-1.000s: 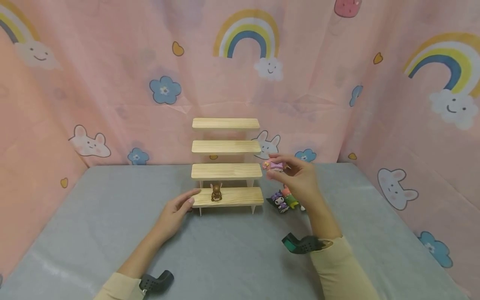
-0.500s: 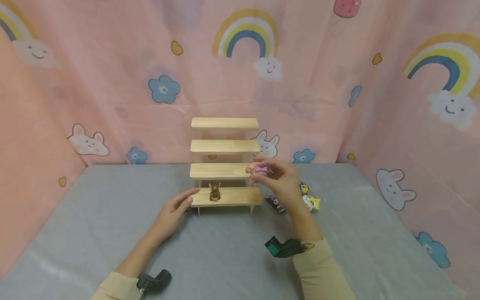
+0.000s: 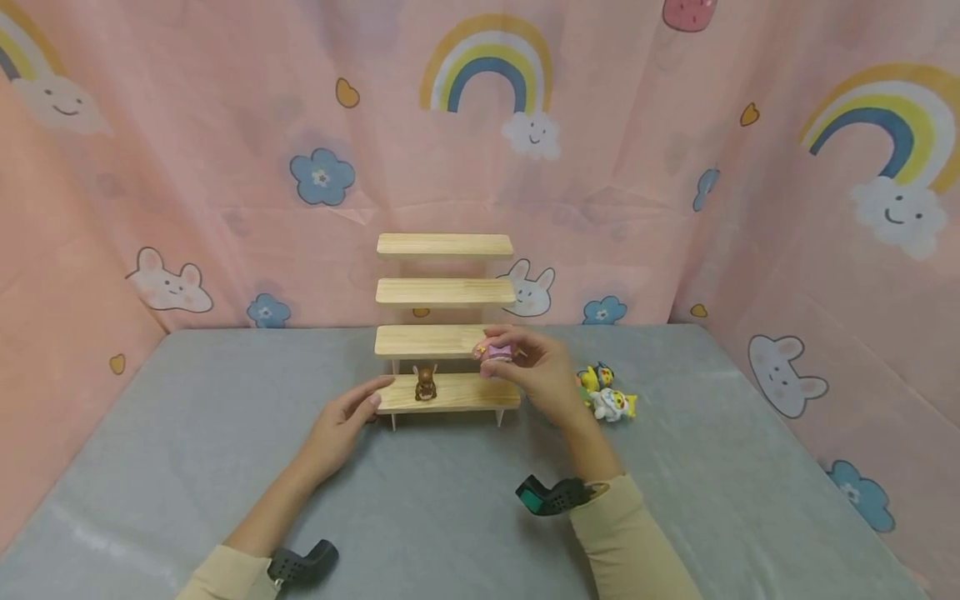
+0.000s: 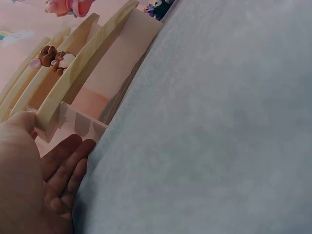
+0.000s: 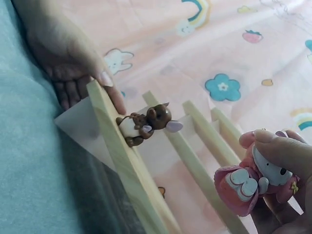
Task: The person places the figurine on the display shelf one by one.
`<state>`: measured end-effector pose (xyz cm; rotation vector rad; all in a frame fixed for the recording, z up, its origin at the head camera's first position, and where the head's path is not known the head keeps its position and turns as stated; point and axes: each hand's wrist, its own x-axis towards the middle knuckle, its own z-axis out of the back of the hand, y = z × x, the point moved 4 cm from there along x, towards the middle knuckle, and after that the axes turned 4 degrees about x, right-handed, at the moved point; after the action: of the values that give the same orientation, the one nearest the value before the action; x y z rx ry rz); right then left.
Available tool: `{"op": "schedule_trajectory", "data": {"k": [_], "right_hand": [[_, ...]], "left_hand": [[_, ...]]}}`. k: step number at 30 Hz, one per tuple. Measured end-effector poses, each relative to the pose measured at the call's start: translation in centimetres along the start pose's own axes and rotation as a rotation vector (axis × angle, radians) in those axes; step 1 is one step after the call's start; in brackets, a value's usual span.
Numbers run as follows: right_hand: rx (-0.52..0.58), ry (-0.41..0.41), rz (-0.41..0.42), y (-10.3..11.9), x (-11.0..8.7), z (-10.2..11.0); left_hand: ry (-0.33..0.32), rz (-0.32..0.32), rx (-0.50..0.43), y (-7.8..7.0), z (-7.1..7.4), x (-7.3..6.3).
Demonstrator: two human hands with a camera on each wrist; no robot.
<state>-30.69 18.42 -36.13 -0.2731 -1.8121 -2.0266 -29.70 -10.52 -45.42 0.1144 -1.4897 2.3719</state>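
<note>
A four-tier wooden display shelf stands on the grey-covered table. My left hand holds the left end of its lowest tier between thumb and index finger; the other fingers hang loosely below in the left wrist view. A brown mouse-like figurine sits upright on that tier, left of its middle. With thumb and fingers my right hand pinches a pink figurine with a white face, tipped on its side. It hangs above the right part of the lowest tier, in front of the second, apart from the boards.
Several small figurines lie clustered on the table right of the shelf, partly hidden behind my right hand. A dark figurine shows at the top of the left wrist view. A pink patterned curtain surrounds the table's back and sides.
My right hand has carried the pink figurine leftward and slightly down, from beside the shelf to over its lowest tier. The left hand stays at the shelf's end.
</note>
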Motion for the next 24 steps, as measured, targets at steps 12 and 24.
{"op": "schedule_trajectory", "data": {"k": [12,24], "right_hand": [[-0.05,0.012,-0.056,-1.2,-0.1,-0.8],[-0.058,-0.005,-0.04,-2.1,-0.3,-1.9]], "left_hand": [[0.004,0.01,-0.004,-0.1,0.0,0.0],[0.006,0.014,-0.011,-0.1,0.0,0.0]]}}
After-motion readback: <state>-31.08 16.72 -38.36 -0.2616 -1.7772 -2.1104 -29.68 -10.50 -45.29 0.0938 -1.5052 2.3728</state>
